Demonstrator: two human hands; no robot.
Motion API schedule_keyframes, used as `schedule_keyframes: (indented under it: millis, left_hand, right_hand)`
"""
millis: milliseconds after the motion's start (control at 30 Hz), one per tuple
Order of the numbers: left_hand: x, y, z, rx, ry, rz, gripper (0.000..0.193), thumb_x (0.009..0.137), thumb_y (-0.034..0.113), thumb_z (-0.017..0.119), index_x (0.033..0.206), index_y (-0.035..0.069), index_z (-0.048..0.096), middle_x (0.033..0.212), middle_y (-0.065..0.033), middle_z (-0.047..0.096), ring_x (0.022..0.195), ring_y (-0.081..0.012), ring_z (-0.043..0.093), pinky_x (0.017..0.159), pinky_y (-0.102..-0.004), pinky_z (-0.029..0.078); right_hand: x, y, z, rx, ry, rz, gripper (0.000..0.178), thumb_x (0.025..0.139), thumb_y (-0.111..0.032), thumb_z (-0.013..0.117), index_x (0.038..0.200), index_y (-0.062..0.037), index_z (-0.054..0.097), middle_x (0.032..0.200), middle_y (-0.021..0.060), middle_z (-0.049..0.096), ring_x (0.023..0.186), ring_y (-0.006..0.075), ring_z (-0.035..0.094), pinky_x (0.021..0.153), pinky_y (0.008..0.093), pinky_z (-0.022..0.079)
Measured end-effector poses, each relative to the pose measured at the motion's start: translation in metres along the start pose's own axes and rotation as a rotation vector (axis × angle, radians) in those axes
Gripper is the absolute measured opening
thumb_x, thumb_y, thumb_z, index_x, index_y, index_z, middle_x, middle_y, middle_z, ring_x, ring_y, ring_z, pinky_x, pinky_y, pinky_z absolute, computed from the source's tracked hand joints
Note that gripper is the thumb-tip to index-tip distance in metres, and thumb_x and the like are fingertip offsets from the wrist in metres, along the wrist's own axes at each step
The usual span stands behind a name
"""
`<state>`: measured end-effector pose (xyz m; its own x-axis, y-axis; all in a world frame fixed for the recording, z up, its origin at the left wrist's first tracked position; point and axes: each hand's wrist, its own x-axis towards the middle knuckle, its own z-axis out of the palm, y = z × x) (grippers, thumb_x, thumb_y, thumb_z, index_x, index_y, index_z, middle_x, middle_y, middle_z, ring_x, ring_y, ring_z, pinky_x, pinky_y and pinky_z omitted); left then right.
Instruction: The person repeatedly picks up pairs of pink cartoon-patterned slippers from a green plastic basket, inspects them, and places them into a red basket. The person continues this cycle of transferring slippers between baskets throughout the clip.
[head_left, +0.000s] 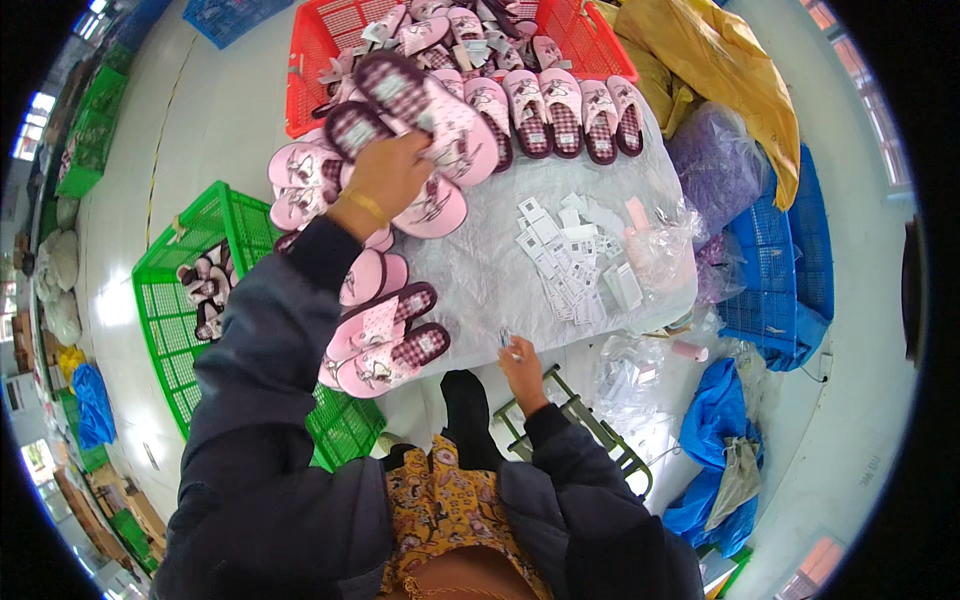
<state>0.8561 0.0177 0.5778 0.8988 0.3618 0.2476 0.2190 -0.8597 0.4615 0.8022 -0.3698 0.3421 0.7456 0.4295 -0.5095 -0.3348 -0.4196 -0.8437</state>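
My left hand (390,178) is closed on a pair of pink slippers (468,135) with dark checked insoles, lifted above the left part of the table. Below them, several matching slippers (375,345) lie in overlapping pairs along the table's left edge. My right hand (522,372) is at the table's front edge, its fingers pinched on something small and shiny that is too small to make out. Beyond that hand, a loose pile of white printed tags (565,262) is spread on the grey-covered table (470,270). More slippers (565,110) stand in a row at the back.
A red crate (610,50) full of slippers stands behind the table. To the left is a green crate (165,320) with slippers inside. Plastic bags (710,155), yellow cloth (715,50) and a blue crate (760,280) crowd the right side. A metal-framed stool (600,430) is near my right arm.
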Motion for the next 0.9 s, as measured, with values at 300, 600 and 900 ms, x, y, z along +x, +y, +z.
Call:
schedule_keyframes:
  millis: [300, 600, 900]
  left_hand:
    - [0.12, -0.047, 0.166, 0.486, -0.329, -0.119, 0.025, 0.083, 0.016, 0.052, 0.105, 0.014, 0.063, 0.103, -0.0119, 0.065, 0.099, -0.0293, 0.062, 0.08, -0.0442, 0.047]
    - [0.078, -0.054, 0.171, 0.247, 0.17, 0.079, 0.058, 0.078, 0.018, 0.063, 0.134, 0.019, 0.045, 0.129, -0.0114, 0.049, 0.115, -0.0317, 0.048, 0.097, -0.0457, 0.036]
    - [-0.206, -0.028, 0.039, -0.105, 0.28, -0.26, 0.038, 0.077, 0.007, 0.063, 0.115, 0.006, 0.058, 0.118, -0.0121, 0.055, 0.108, -0.031, 0.05, 0.092, -0.0404, 0.037]
  right_hand:
    - [-0.055, 0.058, -0.06, -0.106, 0.201, 0.204, 0.041, 0.081, -0.015, 0.068, 0.118, -0.002, 0.054, 0.099, 0.0095, 0.061, 0.082, 0.0169, 0.059, 0.069, 0.0283, 0.049]
    - [-0.064, 0.001, -0.037, -0.007, 0.185, 0.074, 0.031, 0.086, -0.011, 0.064, 0.113, -0.0013, 0.055, 0.089, 0.0073, 0.061, 0.075, 0.0109, 0.058, 0.066, 0.0253, 0.048]
    - [-0.065, -0.125, 0.086, -0.156, -0.256, -0.242, 0.02, 0.087, -0.009, 0.063, 0.104, -0.0007, 0.059, 0.079, 0.0056, 0.062, 0.072, 0.0106, 0.058, 0.066, 0.0252, 0.048]
